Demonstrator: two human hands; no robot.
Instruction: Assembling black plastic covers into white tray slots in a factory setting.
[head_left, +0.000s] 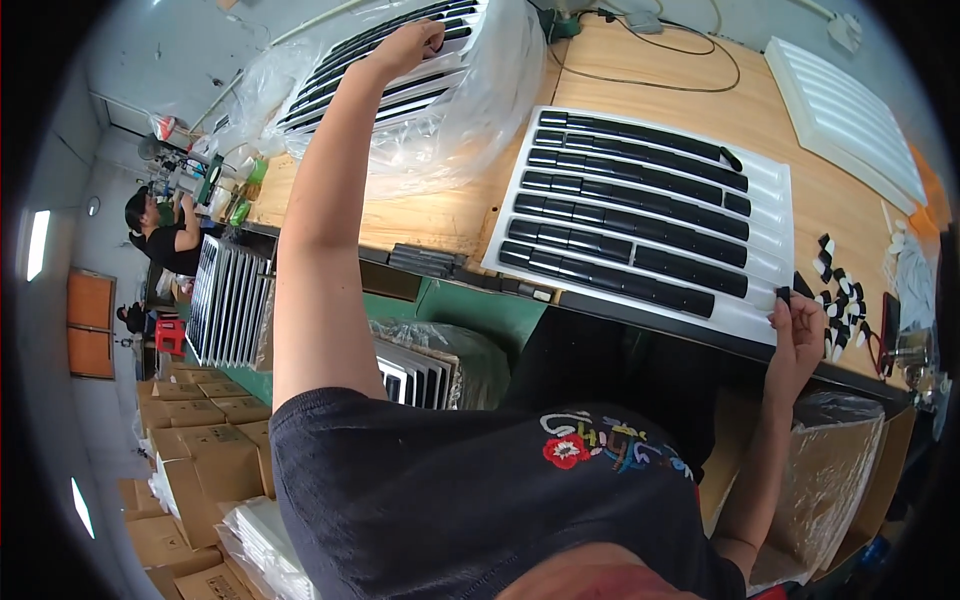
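Note:
My left hand (pixel 408 50) reaches far out to a white tray of black glossy tube-like pieces (pixel 360 50), stacked in clear plastic at the back left. Its fingers curl down onto the tray's right part; what they pinch, if anything, is hidden. Close to the table's front edge, my right hand (pixel 800 328) pinches a small black piece (pixel 783 294) by the near right corner of a white grooved tray (pixel 770 270). Rows of black glossy tube-like pieces (pixel 640 228) lie in that tray's grooves. One short black piece (pixel 731 158) sits askew near the far right.
Small black and white pieces (pixel 842 300) lie scattered right of the tray. An empty-looking white grooved tray (pixel 850 120) stands at the far right, and a cable (pixel 735 60) loops at the back. Dark strips (pixel 425 260) line the front edge. A co-worker (pixel 170 230) is at the far left.

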